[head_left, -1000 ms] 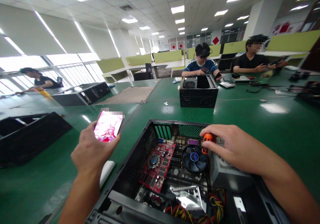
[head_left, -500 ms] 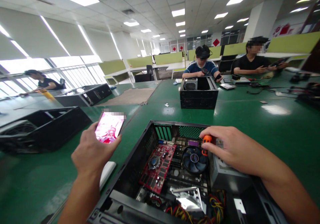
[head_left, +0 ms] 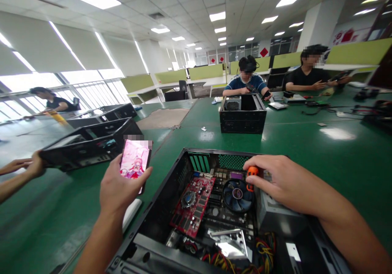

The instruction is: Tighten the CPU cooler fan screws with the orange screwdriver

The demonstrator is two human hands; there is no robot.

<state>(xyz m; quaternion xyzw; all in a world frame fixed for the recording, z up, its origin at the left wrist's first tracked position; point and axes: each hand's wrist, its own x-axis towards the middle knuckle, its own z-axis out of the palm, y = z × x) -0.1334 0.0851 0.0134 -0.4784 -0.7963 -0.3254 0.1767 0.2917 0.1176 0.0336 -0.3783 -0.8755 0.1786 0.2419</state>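
My left hand (head_left: 119, 180) is closed round a smartphone (head_left: 135, 159) with a bright pink picture on its screen, held up left of an open computer case (head_left: 159, 204). Over the case's right side, my right hand (head_left: 275, 176) grips the orange handle of a screwdriver (head_left: 252, 177); its lower end cannot be made out. Beside it sits a black cooling fan (head_left: 238, 195), with a red graphics card (head_left: 193, 204) further left. A grey power supply (head_left: 275, 212) lies under my right hand. Bundled coloured wires (head_left: 266, 251) and a shiny metal bracket (head_left: 231, 241) lie at the near side.
Another person's hands (head_left: 35, 165) hold a black case (head_left: 92, 147) at the left. Across the green table (head_left: 190, 139), a person (head_left: 246, 82) works behind another case (head_left: 243, 119). A further person (head_left: 309, 74) sits right of them, near loose cables (head_left: 337, 112).
The black case at the left has been turned and shifted right, and another person's hands now show on it. My left hand with the smartphone has moved slightly; my right hand stays nearly still.
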